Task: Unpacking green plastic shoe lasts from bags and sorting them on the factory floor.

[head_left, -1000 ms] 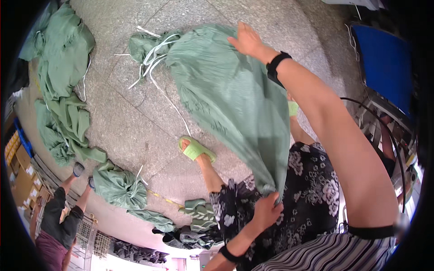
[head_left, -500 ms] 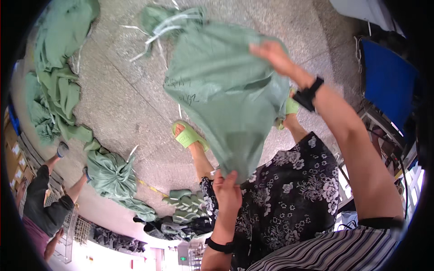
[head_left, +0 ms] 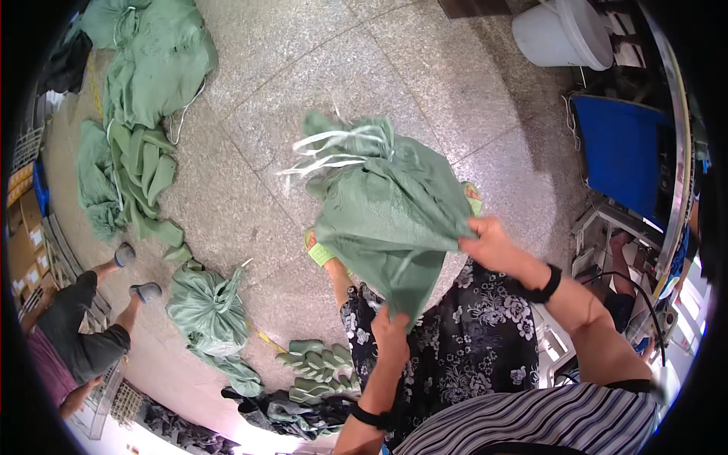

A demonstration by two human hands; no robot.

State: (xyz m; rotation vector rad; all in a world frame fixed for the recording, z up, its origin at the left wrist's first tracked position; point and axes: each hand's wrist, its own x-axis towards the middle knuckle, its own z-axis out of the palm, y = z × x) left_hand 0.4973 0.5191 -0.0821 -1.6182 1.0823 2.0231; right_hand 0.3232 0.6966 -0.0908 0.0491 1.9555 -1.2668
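Observation:
In front of my legs hangs a green woven sack [head_left: 387, 205], its far end bunched and tied with white strings [head_left: 345, 144]. My left hand [head_left: 391, 334] is closed on the sack's near corner, close to my lap. My right hand [head_left: 493, 244] grips the sack's right side, the cloth pulled taut and folded between both hands. What is inside the sack is hidden. Beyond the tied end, the strings trail over the speckled floor [head_left: 258, 98].
Green sacks [head_left: 155, 61] and green cloth [head_left: 144, 171] lie on the left, with a tied green bundle [head_left: 205, 303] nearer me. Green rolled pieces [head_left: 318, 368] sit beside dark cloth. A person [head_left: 76, 341] is at far left. A white bucket [head_left: 561, 34] and blue panel [head_left: 623, 155] stand right.
My right hand has come down and nearer, from the top of the sack to its right side. The sack's tied end has drawn closer; my left hand keeps hold of the corner.

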